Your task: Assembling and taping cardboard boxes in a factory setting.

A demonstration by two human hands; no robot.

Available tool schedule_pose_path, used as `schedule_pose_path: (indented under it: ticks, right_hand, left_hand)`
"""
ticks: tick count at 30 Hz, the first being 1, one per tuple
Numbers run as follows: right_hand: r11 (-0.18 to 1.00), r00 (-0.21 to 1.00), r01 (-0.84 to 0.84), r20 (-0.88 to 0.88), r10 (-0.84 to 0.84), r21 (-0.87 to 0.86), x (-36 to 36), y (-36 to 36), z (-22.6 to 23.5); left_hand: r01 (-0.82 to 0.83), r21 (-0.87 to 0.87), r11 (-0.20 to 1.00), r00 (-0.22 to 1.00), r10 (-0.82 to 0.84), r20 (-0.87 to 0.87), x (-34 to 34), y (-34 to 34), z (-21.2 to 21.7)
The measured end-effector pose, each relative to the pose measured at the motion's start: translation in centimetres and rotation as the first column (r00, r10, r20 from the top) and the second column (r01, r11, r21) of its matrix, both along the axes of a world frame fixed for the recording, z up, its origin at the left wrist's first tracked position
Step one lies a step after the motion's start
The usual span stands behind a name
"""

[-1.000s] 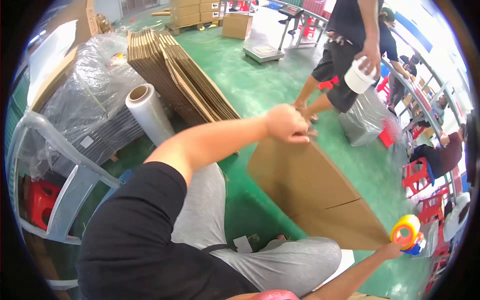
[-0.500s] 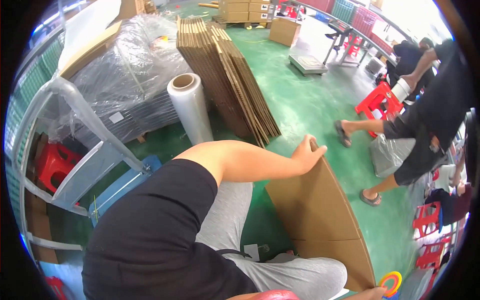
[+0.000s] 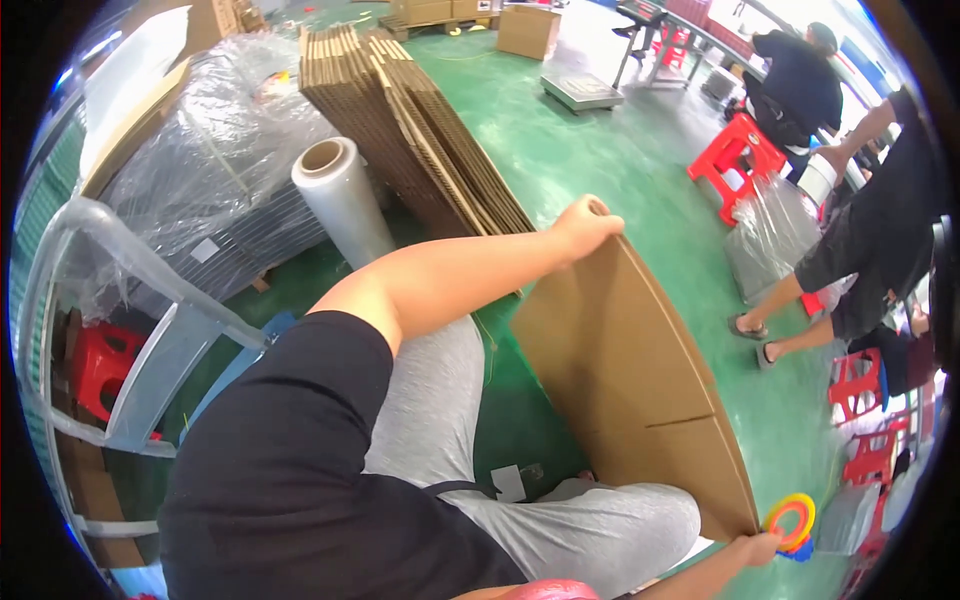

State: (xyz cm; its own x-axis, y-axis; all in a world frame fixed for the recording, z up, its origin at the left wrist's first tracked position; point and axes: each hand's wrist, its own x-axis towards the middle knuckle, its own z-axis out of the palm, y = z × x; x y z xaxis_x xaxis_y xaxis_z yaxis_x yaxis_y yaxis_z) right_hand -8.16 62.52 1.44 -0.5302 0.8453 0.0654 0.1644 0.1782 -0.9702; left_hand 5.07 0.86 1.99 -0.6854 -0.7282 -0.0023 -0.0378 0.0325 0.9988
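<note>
Since the earlier frame the flattened cardboard box (image 3: 630,400) has tipped a little further upright and its far corner sits higher against the green floor (image 3: 590,150), while the view has swung so that the pile of flat cartons (image 3: 420,130) now lies beyond and left of the sheet. Left hand (image 3: 585,225) is clenched over the top far corner of the flattened cardboard box, fingers wrapped on the edge. Right hand (image 3: 758,548) pinches the near lower corner, with a tape dispenser (image 3: 792,522) of yellow, red and blue touching or just beside it; whether that hand also grips the dispenser cannot be told. The sheet stands on edge just right of the person's grey-clad knees, tilted away from them. Left of it stands a roll of clear stretch film (image 3: 345,200), with a plastic-wrapped stack (image 3: 220,180) beyond. Two other people stand well to the right, near a red stool (image 3: 735,160). Judgement: the step in hand is positioning a picked-up blank; the next move calls for both corners held firmly as the panels are squared open.
</note>
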Motion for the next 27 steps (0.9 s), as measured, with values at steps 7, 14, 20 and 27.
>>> schedule_pose_path:
  ticks: [7,14,20,27]
  right_hand:
    - [0.972,0.932,-0.203,-0.329,0.154,-0.12,2.2,-5.2,2.4]
    - [0.421,0.57,-0.822,-0.58,0.583,-0.385,1.8,-11.4,2.7]
    - [0.487,0.449,-0.87,-0.529,0.72,-0.076,-2.9,-18.3,3.3]
    - [0.019,-0.018,-0.851,-0.065,0.998,0.525,1.9,-20.3,2.7]
  left_hand:
    - [-0.069,0.036,0.997,0.972,0.059,0.228,1.6,-0.6,2.7]
    - [0.238,-0.141,0.961,0.97,-0.226,0.091,-0.7,2.2,1.0]
    - [0.194,-0.465,0.864,0.941,-0.03,0.337,-2.0,6.2,4.0]
    - [0.583,-0.439,0.684,0.548,0.067,0.834,1.4,-3.2,4.0]
